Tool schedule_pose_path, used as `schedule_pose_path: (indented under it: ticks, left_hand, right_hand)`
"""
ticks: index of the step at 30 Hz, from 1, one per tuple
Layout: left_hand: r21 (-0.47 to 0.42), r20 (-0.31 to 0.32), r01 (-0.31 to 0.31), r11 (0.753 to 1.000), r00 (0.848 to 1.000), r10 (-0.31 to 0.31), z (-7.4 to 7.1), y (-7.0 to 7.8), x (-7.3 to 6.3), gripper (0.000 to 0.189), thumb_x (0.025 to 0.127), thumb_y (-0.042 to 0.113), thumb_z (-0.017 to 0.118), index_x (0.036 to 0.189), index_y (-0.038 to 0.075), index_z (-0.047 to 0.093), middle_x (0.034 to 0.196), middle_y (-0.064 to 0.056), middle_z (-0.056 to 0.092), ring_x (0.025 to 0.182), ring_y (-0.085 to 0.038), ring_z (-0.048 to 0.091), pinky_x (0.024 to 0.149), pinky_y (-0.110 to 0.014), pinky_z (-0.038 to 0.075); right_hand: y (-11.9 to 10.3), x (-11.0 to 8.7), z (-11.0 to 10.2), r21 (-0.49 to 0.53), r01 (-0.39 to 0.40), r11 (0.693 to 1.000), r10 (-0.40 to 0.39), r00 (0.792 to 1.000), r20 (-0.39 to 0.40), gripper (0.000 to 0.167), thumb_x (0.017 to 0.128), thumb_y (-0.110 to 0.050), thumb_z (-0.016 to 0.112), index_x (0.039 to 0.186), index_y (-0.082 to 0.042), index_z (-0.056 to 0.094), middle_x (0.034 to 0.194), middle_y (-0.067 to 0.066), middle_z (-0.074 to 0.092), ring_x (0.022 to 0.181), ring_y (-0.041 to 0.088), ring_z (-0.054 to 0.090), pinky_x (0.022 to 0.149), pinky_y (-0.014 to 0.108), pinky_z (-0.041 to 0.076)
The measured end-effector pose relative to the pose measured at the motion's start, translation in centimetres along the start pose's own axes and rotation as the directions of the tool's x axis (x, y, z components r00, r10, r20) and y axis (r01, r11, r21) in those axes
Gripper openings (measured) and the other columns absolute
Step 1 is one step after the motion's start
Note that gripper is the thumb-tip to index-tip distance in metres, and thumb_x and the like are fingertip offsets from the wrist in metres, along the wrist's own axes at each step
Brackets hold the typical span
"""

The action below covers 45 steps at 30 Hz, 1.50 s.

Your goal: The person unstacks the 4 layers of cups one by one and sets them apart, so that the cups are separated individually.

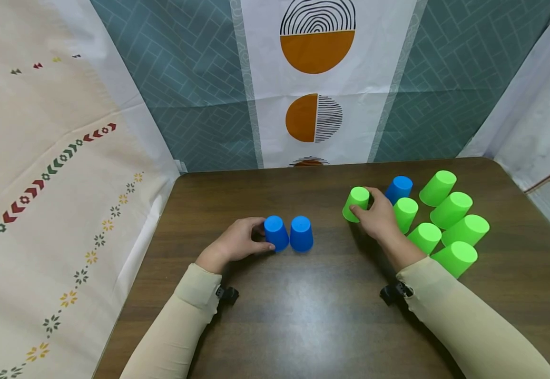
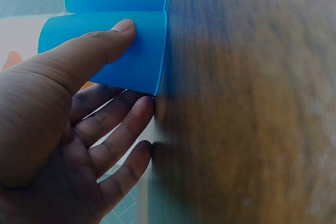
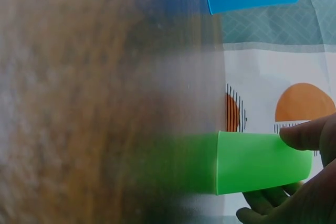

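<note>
Two blue cups stand upside down side by side on the table. My left hand grips the left blue cup, thumb on its near side and fingers beyond it, as the left wrist view shows. The other blue cup stands right beside it. My right hand holds an upside-down green cup between thumb and fingers, left of a cluster of cups. In the right wrist view the rim of that green cup is at table level; whether it touches the surface I cannot tell.
Several green cups stand close together at the table's right, with a blue cup at their back left. Part of the cluster lies behind my right forearm. The brown table ends at a patterned cloth behind.
</note>
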<state>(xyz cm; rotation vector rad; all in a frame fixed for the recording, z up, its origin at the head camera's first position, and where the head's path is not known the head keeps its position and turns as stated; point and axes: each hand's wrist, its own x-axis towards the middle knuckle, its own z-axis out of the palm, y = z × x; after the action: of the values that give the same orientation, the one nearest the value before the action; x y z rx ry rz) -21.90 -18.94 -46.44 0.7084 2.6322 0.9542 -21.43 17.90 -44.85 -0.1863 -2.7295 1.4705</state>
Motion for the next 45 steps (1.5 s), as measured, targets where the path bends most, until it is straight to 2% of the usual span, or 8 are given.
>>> schedule_pose_path:
  ticks: [15, 19, 23, 26, 31, 34, 38, 45]
  left_hand:
    - [-0.004, -0.002, 0.0, 1.0, 1.0, 0.0, -0.2, 0.1, 0.0, 0.052, 0.089, 0.032, 0.087, 0.133, 0.013, 0.065, 0.115, 0.0, 0.071, 0.11, -0.019, 0.067, 0.1, -0.047, 0.054]
    - [0.001, -0.005, 0.001, 1.0, 1.0, -0.001, -0.3, 0.1, 0.0, 0.053, 0.089, 0.032, 0.087, 0.133, 0.013, 0.065, 0.116, 0.0, 0.071, 0.11, -0.019, 0.067, 0.1, -0.046, 0.054]
    - [0.005, -0.006, 0.006, 1.0, 1.0, -0.006, -0.3, 0.0, 0.1, 0.053, 0.089, 0.032, 0.087, 0.133, 0.014, 0.065, 0.116, 0.0, 0.071, 0.11, -0.019, 0.067, 0.1, -0.046, 0.054]
    - [0.004, -0.005, 0.005, 1.0, 1.0, -0.005, -0.4, 0.1, 0.1, 0.052, 0.089, 0.032, 0.087, 0.133, 0.013, 0.065, 0.116, 0.0, 0.071, 0.11, -0.019, 0.067, 0.1, -0.046, 0.054]
    - [0.005, -0.006, 0.0, 1.0, 1.0, 0.0, -0.5, 0.2, 0.1, 0.052, 0.089, 0.032, 0.087, 0.132, 0.013, 0.065, 0.116, -0.001, 0.072, 0.109, -0.019, 0.067, 0.1, -0.045, 0.055]
    - [0.002, -0.004, -0.002, 1.0, 1.0, 0.002, -0.6, 0.3, 0.1, 0.052, 0.089, 0.032, 0.087, 0.132, 0.013, 0.065, 0.115, 0.0, 0.072, 0.109, -0.019, 0.067, 0.099, -0.046, 0.055]
    - [0.002, -0.006, 0.003, 1.0, 1.0, -0.003, -0.6, 0.3, 0.1, 0.051, 0.089, 0.032, 0.087, 0.131, 0.013, 0.066, 0.115, 0.0, 0.071, 0.108, -0.019, 0.066, 0.1, -0.046, 0.055]
    - [-0.009, 0.001, 0.029, 1.0, 1.0, -0.029, 0.0, 0.4, -0.2, 0.052, 0.089, 0.032, 0.087, 0.133, 0.014, 0.065, 0.116, 0.001, 0.071, 0.11, -0.019, 0.067, 0.101, -0.048, 0.054]
  right_hand:
    - [-0.3, 0.1, 0.0, 0.031, 0.016, 0.999, -0.015, 0.999, -0.038, 0.07, 0.101, -0.018, 0.072, 0.157, 0.002, 0.037, 0.153, 0.028, 0.047, 0.132, 0.046, 0.05, 0.105, 0.061, 0.047]
    - [-0.4, 0.1, -0.1, 0.074, 0.06, 0.995, -0.053, 0.995, -0.089, 0.067, 0.101, -0.018, 0.073, 0.156, 0.001, 0.04, 0.154, 0.023, 0.048, 0.135, 0.041, 0.049, 0.105, 0.057, 0.048]
    - [-0.7, 0.0, -0.3, 0.112, 0.115, 0.987, -0.099, 0.986, -0.137, 0.064, 0.1, -0.019, 0.074, 0.153, 0.002, 0.044, 0.151, 0.019, 0.052, 0.142, 0.037, 0.045, 0.113, 0.054, 0.041]
    - [-1.4, -0.3, -0.5, 0.122, 0.168, 0.978, -0.144, 0.972, -0.184, 0.063, 0.099, -0.019, 0.075, 0.151, 0.002, 0.047, 0.149, 0.017, 0.056, 0.144, 0.035, 0.044, 0.117, 0.054, 0.036]
    - [-3.2, -1.6, -0.4, 0.155, 0.261, 0.953, -0.223, 0.948, -0.227, 0.063, 0.097, -0.019, 0.077, 0.15, 0.0, 0.049, 0.15, 0.014, 0.056, 0.144, 0.032, 0.046, 0.117, 0.053, 0.037]
    - [-4.3, -2.7, 0.3, 0.157, 0.289, 0.944, -0.261, 0.949, -0.177, 0.064, 0.097, -0.021, 0.079, 0.15, -0.001, 0.049, 0.15, 0.014, 0.056, 0.145, 0.035, 0.045, 0.118, 0.055, 0.036]
    - [-5.2, -3.9, 1.9, 0.161, 0.272, 0.949, -0.269, 0.962, -0.037, 0.064, 0.097, -0.026, 0.079, 0.151, -0.006, 0.05, 0.152, 0.011, 0.055, 0.147, 0.035, 0.043, 0.119, 0.058, 0.034]
    - [-4.9, -4.9, 5.3, 0.218, 0.221, 0.951, -0.259, 0.951, 0.169, 0.071, 0.09, -0.028, 0.086, 0.149, -0.006, 0.052, 0.149, 0.012, 0.058, 0.143, 0.034, 0.048, 0.116, 0.059, 0.037]
